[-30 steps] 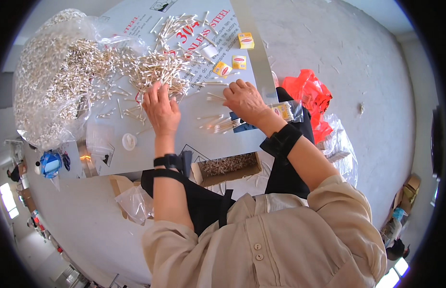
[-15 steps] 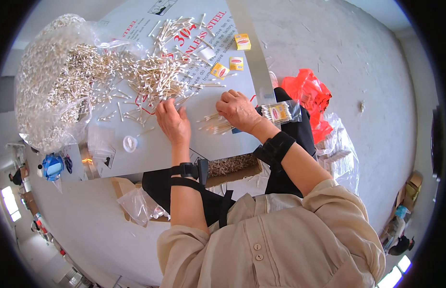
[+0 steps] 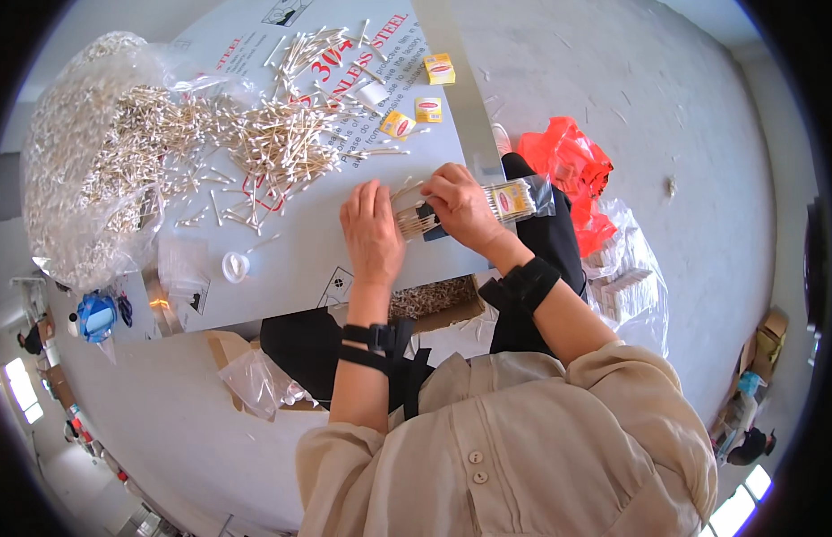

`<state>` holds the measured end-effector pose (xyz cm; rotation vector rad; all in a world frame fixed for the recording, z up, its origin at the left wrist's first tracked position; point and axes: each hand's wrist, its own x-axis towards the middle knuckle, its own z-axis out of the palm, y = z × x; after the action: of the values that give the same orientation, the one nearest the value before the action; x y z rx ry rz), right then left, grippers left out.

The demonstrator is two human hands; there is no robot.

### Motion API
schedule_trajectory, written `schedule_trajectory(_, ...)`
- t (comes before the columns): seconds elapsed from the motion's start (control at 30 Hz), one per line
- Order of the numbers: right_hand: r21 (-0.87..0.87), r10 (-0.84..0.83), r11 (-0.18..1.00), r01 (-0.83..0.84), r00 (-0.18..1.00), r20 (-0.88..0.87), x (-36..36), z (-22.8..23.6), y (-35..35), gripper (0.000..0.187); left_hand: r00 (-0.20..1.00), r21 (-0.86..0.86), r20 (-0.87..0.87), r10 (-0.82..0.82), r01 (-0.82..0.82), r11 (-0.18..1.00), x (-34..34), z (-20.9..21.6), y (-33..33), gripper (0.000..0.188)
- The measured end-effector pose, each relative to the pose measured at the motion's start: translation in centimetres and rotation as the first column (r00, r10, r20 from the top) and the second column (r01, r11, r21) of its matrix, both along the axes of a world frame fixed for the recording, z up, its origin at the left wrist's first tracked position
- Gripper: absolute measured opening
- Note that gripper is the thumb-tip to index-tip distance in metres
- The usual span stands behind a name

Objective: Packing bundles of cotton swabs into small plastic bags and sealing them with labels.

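Your left hand (image 3: pixel 374 234) is resting over the table (image 3: pixel 308 251), its fingers lying close together beside the left ends of a loose row of cotton swabs (image 3: pixel 409 224). Your right hand (image 3: pixel 460 210) is curling its fingers over that row; I cannot tell whether it is pinching any. A clear packet (image 3: pixel 514 199) is lying just right of it, and a swab heap (image 3: pixel 286 148) is spreading farther off, to the left.

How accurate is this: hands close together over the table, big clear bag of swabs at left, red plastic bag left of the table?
One slip: the head view shows the red plastic bag right of the table. The rest stands: left hand and right hand close together over the table, big clear bag of swabs at left.
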<state>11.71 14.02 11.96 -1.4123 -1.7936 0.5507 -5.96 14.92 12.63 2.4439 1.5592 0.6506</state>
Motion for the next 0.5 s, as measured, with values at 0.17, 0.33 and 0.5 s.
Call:
schedule_trajectory(0.17, -0.183, -0.292, 0.952, 0.245, 0.908, -0.301, -0.4, 0.7, -2.0, 0.014, 0.993, -0.146, -0.098, 0.061, -0.075, 0.987, 1.8, -0.6, -3.7, 0.076)
schedule_trajectory(0.33, -0.179, -0.311, 0.949, 0.260, 0.867, -0.388, -1.1, 0.4, -2.5, 0.014, 0.980, -0.097, -0.198, 0.019, -0.039, 0.994, 0.9, -0.6, -0.1, 0.078)
schedule_trajectory(0.5, -0.158, -0.306, 0.951, 0.265, 0.868, -0.390, -1.2, 0.4, -2.4, 0.012, 0.980, -0.053, -0.169, -0.102, 0.094, 0.994, -0.3, -0.9, 1.9, 0.074)
